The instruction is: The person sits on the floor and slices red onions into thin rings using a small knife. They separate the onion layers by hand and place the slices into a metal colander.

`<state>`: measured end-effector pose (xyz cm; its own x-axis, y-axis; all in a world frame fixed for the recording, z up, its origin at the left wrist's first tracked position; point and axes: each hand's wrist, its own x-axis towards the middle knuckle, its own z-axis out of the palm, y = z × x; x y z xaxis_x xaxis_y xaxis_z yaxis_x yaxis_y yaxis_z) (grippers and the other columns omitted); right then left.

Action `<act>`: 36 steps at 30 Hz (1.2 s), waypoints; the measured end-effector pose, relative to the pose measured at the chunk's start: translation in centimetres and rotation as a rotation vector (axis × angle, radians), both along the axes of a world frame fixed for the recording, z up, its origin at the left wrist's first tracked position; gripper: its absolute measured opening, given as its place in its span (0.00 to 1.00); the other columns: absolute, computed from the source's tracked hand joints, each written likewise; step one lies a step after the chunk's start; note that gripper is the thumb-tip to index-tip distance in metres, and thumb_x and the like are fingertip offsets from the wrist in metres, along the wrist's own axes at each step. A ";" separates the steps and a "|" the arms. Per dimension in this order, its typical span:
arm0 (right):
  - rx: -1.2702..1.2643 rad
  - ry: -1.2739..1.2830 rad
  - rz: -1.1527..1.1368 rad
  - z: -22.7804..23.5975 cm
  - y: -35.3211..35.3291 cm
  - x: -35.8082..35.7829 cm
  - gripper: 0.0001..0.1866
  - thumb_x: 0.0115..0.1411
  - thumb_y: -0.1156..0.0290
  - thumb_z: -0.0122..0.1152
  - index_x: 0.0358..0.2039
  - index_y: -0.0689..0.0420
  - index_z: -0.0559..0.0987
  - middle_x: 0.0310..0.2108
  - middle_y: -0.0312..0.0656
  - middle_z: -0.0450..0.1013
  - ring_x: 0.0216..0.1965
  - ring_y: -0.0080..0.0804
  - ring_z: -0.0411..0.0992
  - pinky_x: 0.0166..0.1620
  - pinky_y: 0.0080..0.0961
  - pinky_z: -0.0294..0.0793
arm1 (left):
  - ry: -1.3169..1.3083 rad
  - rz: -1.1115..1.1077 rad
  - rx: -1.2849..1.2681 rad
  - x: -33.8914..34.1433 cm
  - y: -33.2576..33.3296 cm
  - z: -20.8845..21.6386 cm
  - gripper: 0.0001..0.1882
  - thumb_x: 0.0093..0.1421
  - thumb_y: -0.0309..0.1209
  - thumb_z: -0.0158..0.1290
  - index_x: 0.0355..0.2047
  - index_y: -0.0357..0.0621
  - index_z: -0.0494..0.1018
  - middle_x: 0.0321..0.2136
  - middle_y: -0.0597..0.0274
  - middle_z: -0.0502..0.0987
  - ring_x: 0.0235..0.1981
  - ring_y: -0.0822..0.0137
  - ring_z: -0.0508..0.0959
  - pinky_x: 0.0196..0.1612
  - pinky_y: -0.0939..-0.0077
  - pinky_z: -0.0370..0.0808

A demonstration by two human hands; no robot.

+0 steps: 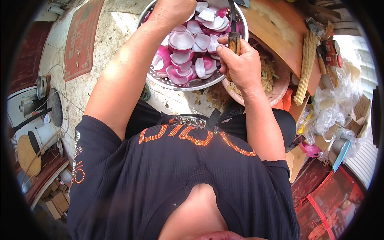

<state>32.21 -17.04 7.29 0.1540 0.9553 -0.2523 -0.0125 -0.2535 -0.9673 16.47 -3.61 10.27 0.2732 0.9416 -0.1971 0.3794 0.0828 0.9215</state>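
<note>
A large perforated metal colander [180, 87] at the top of the view holds many cut pieces of red onion [182, 40], purple outside and white inside. My left hand [176, 10] reaches over its far left part; the upper edge cuts off the fingers, so their grip is hidden. On the colander's right side, my right hand [243, 66] is closed round the worn wooden handle of a knife [234, 42]. Its dark blade points away from me and runs out of the picture at the top.
A pinkish basin [281, 82] with pale peelings stands under my right forearm, beside a wooden board [280, 30]. Farther right lie a straw brush [306, 68], red-labelled jars [333, 54] and clear plastic bags [334, 96]. A red mat [82, 38] lies on the left floor.
</note>
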 end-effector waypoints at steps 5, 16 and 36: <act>0.004 -0.018 0.034 0.3 -0.4 -0.5 0.13 0.57 0.68 0.65 0.40 0.62 0.80 0.21 0.32 0.73 0.18 0.17 0.70 0.24 0.19 0.71 | 0.470 0.083 0.390 -4.9 5.1 -5.2 0.23 0.57 0.33 0.58 0.52 0.38 0.74 0.39 0.54 0.81 0.38 0.65 0.81 0.42 0.71 0.78; 0.020 -0.102 0.074 -1.0 -0.6 -1.0 0.13 0.56 0.68 0.67 0.39 0.61 0.80 0.26 0.33 0.76 0.28 0.17 0.72 0.34 0.21 0.74 | 0.780 -0.026 0.155 -5.0 4.1 -6.6 0.29 0.45 0.33 0.65 0.50 0.39 0.76 0.36 0.52 0.83 0.37 0.60 0.83 0.42 0.68 0.79; 0.163 -0.420 0.257 -1.6 -1.0 -2.3 0.15 0.53 0.65 0.66 0.34 0.63 0.78 0.23 0.47 0.74 0.24 0.37 0.72 0.34 0.33 0.75 | -0.025 0.100 -0.175 -6.0 1.3 -3.3 0.16 0.64 0.31 0.51 0.50 0.37 0.73 0.36 0.55 0.80 0.30 0.66 0.83 0.27 0.78 0.80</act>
